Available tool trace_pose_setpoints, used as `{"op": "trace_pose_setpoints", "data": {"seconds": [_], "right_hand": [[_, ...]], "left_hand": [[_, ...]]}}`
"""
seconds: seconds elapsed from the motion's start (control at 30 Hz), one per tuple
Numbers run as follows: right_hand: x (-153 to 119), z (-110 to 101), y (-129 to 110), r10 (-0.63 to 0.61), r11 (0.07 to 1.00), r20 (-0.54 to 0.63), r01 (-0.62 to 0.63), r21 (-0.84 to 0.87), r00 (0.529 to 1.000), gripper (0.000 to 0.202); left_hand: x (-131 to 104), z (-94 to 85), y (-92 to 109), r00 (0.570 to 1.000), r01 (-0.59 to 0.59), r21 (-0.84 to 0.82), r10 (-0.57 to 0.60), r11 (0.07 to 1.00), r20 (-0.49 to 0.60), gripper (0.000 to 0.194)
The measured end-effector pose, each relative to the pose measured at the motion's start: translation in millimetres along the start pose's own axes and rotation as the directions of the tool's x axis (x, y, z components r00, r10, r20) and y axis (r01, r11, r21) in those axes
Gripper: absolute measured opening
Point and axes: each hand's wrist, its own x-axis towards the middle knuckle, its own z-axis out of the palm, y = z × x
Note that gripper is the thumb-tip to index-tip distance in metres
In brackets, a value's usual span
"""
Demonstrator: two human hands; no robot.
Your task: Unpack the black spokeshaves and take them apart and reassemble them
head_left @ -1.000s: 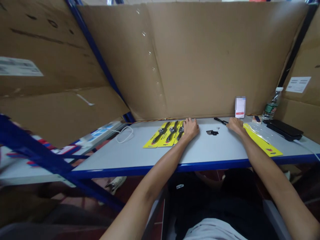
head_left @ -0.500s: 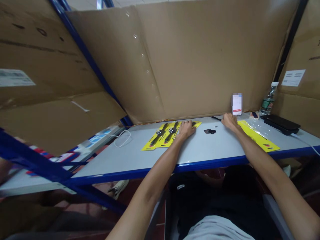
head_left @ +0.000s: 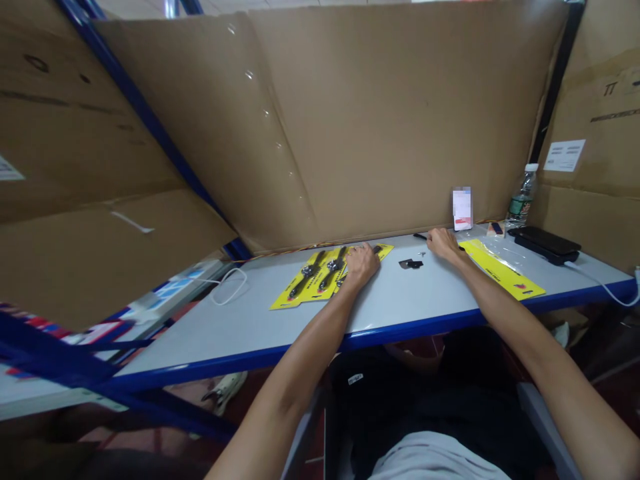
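Observation:
Yellow cards (head_left: 295, 293) lie on the left of the table, with dark two-handled tools that look like spokeshaves (head_left: 309, 271), silver at their middles. Bent over another such spokeshave (head_left: 377, 249) on the right-hand card is my left hand (head_left: 363, 265); its fingers close round the middle, and both handle ends show past it. My right hand (head_left: 443, 243) is closed on a dark bar (head_left: 420, 236) whose ends stick out on either side; its middle is hidden. Between my hands lie flat dark metal pieces (head_left: 411, 265) and small silver bits (head_left: 422, 254), probably screws.
Right of my right hand lies a yellow card (head_left: 500, 270) with clear plastic. A phone (head_left: 463, 210) stands at the back, near a water bottle (head_left: 521, 200) and a black device (head_left: 546, 245) with a white cable. Cardboard (head_left: 350, 133) walls the table; a white cable (head_left: 231, 287) loops at left.
The whole view has shifted slightly, so the table things appear further left. Both hands stay in about the same places on the table.

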Motion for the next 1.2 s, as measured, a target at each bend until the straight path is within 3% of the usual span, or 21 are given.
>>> {"op": "trace_pose_setpoints", "data": {"seconds": [0.13, 0.5, 0.6, 0.7, 0.83, 0.97, 1.2], "right_hand": [[0.4, 0.7, 0.2, 0.008, 1.0, -0.007, -0.008, 0.002, 1.0, 0.029], [7.5, 7.9, 1.2, -0.045, 0.999, -0.011, 0.045, 0.012, 0.999, 0.03], [8.3, 7.9, 0.3, -0.048, 0.999, -0.007, 0.048, 0.012, 0.999, 0.03], [5.9, 6.2, -1.2, -0.065, 0.998, -0.006, 0.066, 0.02, 0.998, 0.031], [4.2, 6.1, -1.1, -0.061, 0.998, 0.0, 0.061, 0.032, 0.998, 0.028], [6.6, 9.3, 0.9, -0.053, 0.998, 0.005, 0.053, 0.042, 0.999, 0.027], [7.9, 11.5, 0.3, -0.074, 0.997, 0.014, 0.073, 0.035, 0.997, 0.028]], "left_hand": [[0.7, -2.2, 0.9, 0.998, 0.054, -0.01, -0.054, 0.998, 0.027, 0.056], [2.5, -10.5, -1.7, 0.998, -0.024, -0.045, 0.026, 0.999, 0.05, 0.043], [2.2, -7.6, -2.4, 0.998, 0.012, -0.056, -0.008, 0.998, 0.061, 0.052], [2.7, -6.7, -3.0, 0.997, 0.037, -0.012, -0.036, 0.999, 0.074, 0.073], [7.5, -16.7, -9.0, 0.973, 0.065, -0.018, -0.059, 0.998, 0.221, 0.09], [15.2, -30.7, -21.2, 0.936, 0.083, -0.062, -0.056, 0.995, 0.349, 0.091], [20.8, -33.1, -31.0, 0.912, 0.117, -0.127, -0.056, 0.985, 0.406, 0.08]]}}
